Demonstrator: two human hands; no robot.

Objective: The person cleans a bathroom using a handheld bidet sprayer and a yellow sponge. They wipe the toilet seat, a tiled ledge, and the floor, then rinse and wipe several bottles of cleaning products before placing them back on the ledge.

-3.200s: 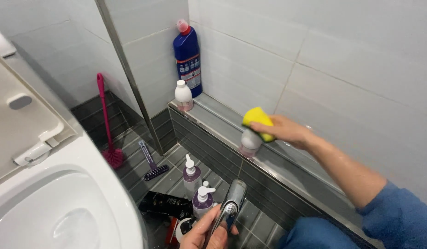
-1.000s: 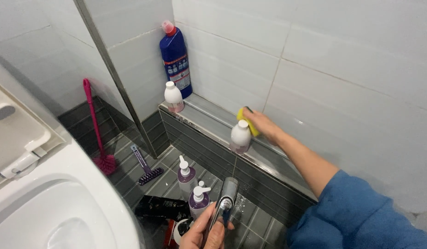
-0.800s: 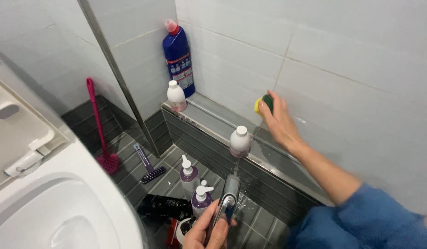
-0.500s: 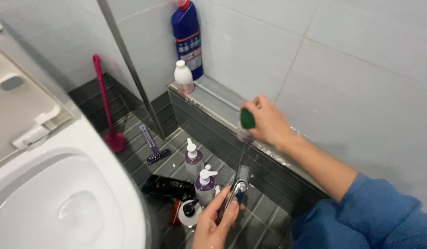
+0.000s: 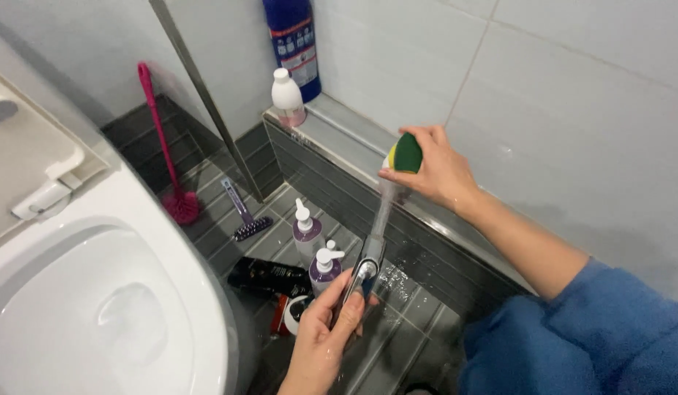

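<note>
My left hand [image 5: 323, 338] grips a chrome hand sprayer [image 5: 367, 263] low in the middle, its head aimed upward. A thin jet of water rises from it toward my right hand [image 5: 434, 172]. That hand holds a yellow and green sponge [image 5: 405, 153] above the grey tiled ledge [image 5: 332, 132], green side facing me. The small white bottle that stood on the ledge beside the sponge is hidden behind my right hand.
A white toilet bowl [image 5: 98, 292] fills the left. On the ledge stand a small white bottle [image 5: 287, 96] and a tall blue bottle [image 5: 294, 40]. Pump bottles [image 5: 313, 249] and a fallen black bottle [image 5: 266, 276] crowd the wet floor. A pink brush [image 5: 167, 146] and purple brush [image 5: 242, 216] lie beyond.
My right hand lifted the sponge off the wall and ledge and turned it toward the sprayer. Water now streams from the sprayer up to the sponge. My view dropped lower.
</note>
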